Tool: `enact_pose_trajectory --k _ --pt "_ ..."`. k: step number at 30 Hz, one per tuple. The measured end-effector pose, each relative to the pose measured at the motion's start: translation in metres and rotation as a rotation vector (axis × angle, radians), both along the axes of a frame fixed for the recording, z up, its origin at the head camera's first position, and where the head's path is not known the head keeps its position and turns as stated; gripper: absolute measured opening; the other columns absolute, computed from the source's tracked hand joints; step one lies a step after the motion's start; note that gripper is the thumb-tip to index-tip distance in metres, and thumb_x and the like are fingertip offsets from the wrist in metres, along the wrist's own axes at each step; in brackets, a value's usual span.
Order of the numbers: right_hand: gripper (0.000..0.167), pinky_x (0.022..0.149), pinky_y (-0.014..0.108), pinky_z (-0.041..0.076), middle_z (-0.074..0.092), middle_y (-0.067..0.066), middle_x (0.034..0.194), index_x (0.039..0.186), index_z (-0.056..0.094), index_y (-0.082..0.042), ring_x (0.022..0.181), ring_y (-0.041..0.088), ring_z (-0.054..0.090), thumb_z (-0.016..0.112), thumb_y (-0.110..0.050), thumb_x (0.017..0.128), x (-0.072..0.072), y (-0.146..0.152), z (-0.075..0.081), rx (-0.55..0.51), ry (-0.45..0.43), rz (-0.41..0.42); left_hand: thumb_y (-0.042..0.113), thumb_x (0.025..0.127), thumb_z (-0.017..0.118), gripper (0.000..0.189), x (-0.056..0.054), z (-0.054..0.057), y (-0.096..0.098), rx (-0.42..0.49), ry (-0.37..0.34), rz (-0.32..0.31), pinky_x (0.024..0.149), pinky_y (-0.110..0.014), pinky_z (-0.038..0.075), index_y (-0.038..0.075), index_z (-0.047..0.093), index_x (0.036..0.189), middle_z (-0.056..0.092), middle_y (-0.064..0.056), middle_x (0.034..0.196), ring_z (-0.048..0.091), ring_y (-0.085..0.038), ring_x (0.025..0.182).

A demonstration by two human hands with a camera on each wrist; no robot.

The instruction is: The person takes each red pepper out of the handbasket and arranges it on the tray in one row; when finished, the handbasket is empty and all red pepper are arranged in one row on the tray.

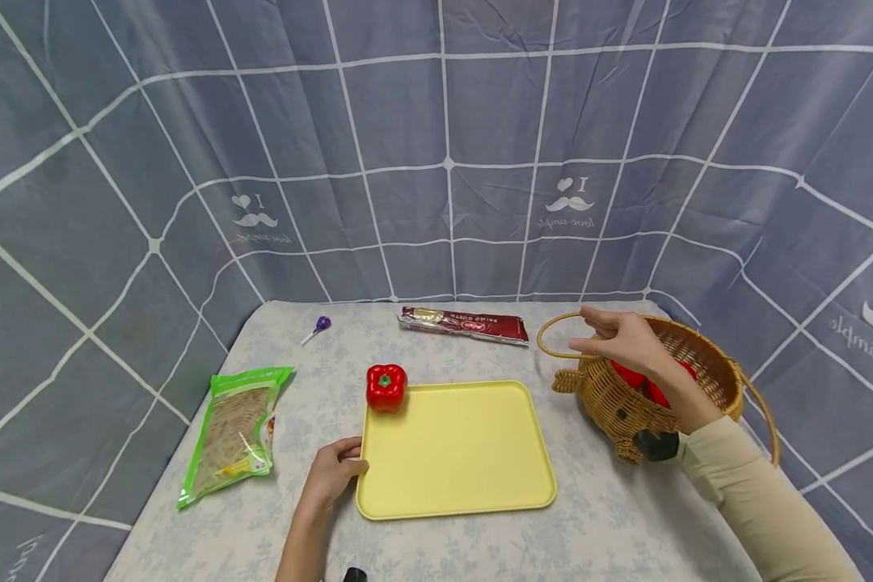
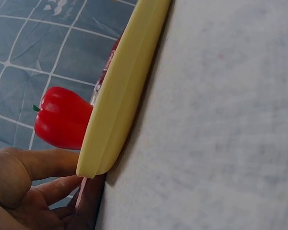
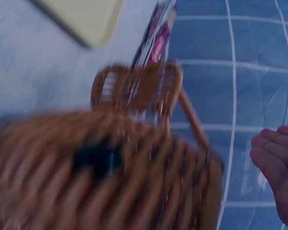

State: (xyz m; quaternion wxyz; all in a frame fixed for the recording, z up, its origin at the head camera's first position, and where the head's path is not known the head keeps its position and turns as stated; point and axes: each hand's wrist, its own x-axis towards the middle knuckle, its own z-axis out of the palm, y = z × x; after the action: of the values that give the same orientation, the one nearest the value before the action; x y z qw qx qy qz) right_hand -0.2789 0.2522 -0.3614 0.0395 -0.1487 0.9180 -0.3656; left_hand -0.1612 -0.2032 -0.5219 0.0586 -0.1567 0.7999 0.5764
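Note:
My left hand (image 1: 332, 471) holds the left edge of a yellow tray (image 1: 454, 453), thumb and fingers at its rim. In the left wrist view the thumb (image 2: 53, 163) touches the tray's end, and some fingertips are hidden behind it. A red bell pepper (image 1: 386, 388) sits at the tray's back left corner. Over the wicker basket (image 1: 611, 411), my right hand (image 1: 629, 343) hovers with thumb and fingers apart, holding nothing visible. It is close to one of the basket's loop handles (image 1: 553, 322). Red things (image 1: 655, 394) lie inside the basket, partly hidden by the right arm.
A dark red foil packet (image 1: 466, 324) lies behind the tray. To the left are a purple lollipop (image 1: 322, 323) and a green-edged bag (image 1: 234, 432) of brownish food. A grey gridded curtain (image 1: 407, 162) surrounds the table (image 1: 480, 550) at the back and sides.

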Motion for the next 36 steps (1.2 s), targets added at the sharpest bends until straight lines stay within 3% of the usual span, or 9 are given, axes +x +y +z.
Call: enact_pose_trajectory --k 5,12,16,21,28,32,36 --pt "0.083 0.102 0.055 0.042 0.043 0.021 0.148 0.147 0.039 -0.001 0.131 0.039 0.049 0.071 -0.046 0.085 -0.002 0.026 0.004 0.088 0.019 -0.016 -0.002 0.081 0.063 0.046 0.000 0.000 -0.001 -0.011 -0.005 -0.001 0.069 -0.026 0.051 -0.009 0.058 0.126 0.063 -0.019 0.106 0.059 -0.019 0.085" --pt "0.085 0.100 0.058 0.043 0.046 0.027 0.143 0.146 0.040 0.003 0.130 0.045 0.047 0.069 -0.049 0.086 -0.002 0.052 0.000 0.163 -0.048 -0.068 -0.003 0.079 0.062 0.047 0.003 -0.001 -0.001 -0.019 0.011 0.000 0.068 -0.026 0.050 -0.009 0.059 0.126 0.065 -0.019 0.104 0.060 -0.018 0.084" --pt "0.085 0.087 0.049 0.051 0.047 0.030 0.141 0.143 0.044 0.003 0.117 0.045 0.054 0.069 -0.052 0.084 -0.001 0.063 -0.005 0.237 -0.076 -0.094 -0.003 0.078 0.062 0.048 0.004 -0.001 0.000 -0.010 0.019 -0.004 0.067 -0.026 0.050 -0.009 0.059 0.126 0.065 -0.019 0.104 0.061 -0.018 0.084" --pt "0.084 0.081 0.042 0.052 0.052 0.030 0.136 0.138 0.050 0.006 0.113 0.042 0.056 0.071 -0.053 0.081 0.002 0.071 -0.013 0.290 -0.088 -0.106 -0.003 0.079 0.062 0.047 0.004 -0.002 0.001 -0.016 0.012 -0.005 0.068 -0.026 0.050 -0.009 0.059 0.126 0.065 -0.019 0.105 0.060 -0.018 0.085" --pt "0.084 0.080 0.050 0.055 0.057 0.033 0.128 0.130 0.055 0.011 0.115 0.048 0.056 0.073 -0.052 0.079 0.003 0.073 -0.028 0.338 -0.110 -0.071 -0.003 0.080 0.062 0.047 0.003 -0.002 0.000 -0.024 0.015 -0.003 0.070 -0.028 0.052 -0.010 0.058 0.127 0.065 -0.020 0.106 0.062 -0.018 0.085" --pt "0.066 0.073 0.041 0.057 0.069 0.026 0.111 0.116 0.066 0.010 0.096 0.034 0.066 0.075 -0.045 0.080 0.002 0.076 -0.038 0.330 -0.149 -0.025 -0.003 0.080 0.063 0.047 0.004 -0.002 0.001 -0.025 0.008 -0.006 0.070 -0.028 0.052 -0.010 0.058 0.127 0.065 -0.020 0.106 0.062 -0.018 0.085" --pt "0.044 0.064 0.030 0.050 0.073 0.012 0.090 0.100 0.073 0.005 0.078 0.015 0.055 0.075 -0.035 0.081 0.000 0.079 -0.046 0.299 -0.172 0.037 -0.003 0.080 0.062 0.047 0.005 -0.003 0.001 -0.021 0.009 -0.005 0.069 -0.027 0.052 -0.009 0.058 0.126 0.065 -0.020 0.105 0.061 -0.018 0.084"
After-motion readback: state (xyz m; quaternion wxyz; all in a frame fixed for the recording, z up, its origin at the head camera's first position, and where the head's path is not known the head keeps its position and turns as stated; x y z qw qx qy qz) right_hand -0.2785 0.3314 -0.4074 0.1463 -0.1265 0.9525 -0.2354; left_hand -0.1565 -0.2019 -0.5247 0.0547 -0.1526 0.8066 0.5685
